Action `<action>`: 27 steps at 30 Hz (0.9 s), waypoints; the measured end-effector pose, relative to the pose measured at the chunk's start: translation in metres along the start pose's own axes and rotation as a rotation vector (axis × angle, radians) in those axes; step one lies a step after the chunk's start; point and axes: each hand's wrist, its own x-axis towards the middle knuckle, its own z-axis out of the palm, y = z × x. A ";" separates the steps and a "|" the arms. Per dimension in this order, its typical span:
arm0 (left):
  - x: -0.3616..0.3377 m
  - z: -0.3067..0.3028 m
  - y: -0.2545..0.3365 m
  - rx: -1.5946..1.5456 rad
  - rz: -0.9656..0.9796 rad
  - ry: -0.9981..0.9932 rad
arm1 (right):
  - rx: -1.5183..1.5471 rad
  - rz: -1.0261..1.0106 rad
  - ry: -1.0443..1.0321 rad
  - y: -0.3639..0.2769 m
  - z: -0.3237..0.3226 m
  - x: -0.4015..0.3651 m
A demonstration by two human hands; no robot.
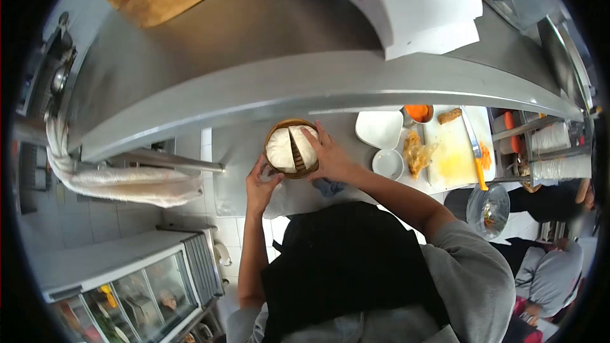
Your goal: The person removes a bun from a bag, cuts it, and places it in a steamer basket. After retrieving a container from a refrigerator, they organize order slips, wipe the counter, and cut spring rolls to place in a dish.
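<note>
A round bamboo steamer (274, 130) stands on the steel counter, with two white folded buns (281, 150) lying inside it. My left hand (260, 185) grips the steamer's near left rim. My right hand (330, 157) cups its right side, fingers lying along the rim and against the right bun. Under my right wrist there is a blue cloth (329, 186). My black apron hides the counter's near edge.
A steel shelf (305, 82) with paper tickets (419, 6) runs overhead. To the right are white bowls (379, 128), a cutting board (452, 152) with a yellow-handled knife (476, 152), fried food and a glass bowl (488, 209). A towel (127, 181) hangs at left above a glass-front fridge (133, 279). Another person (546, 267) is at far right.
</note>
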 end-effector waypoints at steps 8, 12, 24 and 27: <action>0.129 -0.006 -0.072 0.178 0.000 -0.160 | -0.040 0.118 0.091 0.097 -0.007 0.089; 0.117 0.015 -0.016 0.166 -0.038 -0.148 | -0.174 0.262 -0.074 0.141 -0.027 0.163; 0.072 0.181 0.047 -0.628 -0.261 -0.591 | 0.500 0.196 0.836 -0.003 -0.023 -0.114; 0.035 0.241 0.051 -0.541 -0.157 -0.758 | 0.494 0.463 0.972 0.034 -0.038 -0.172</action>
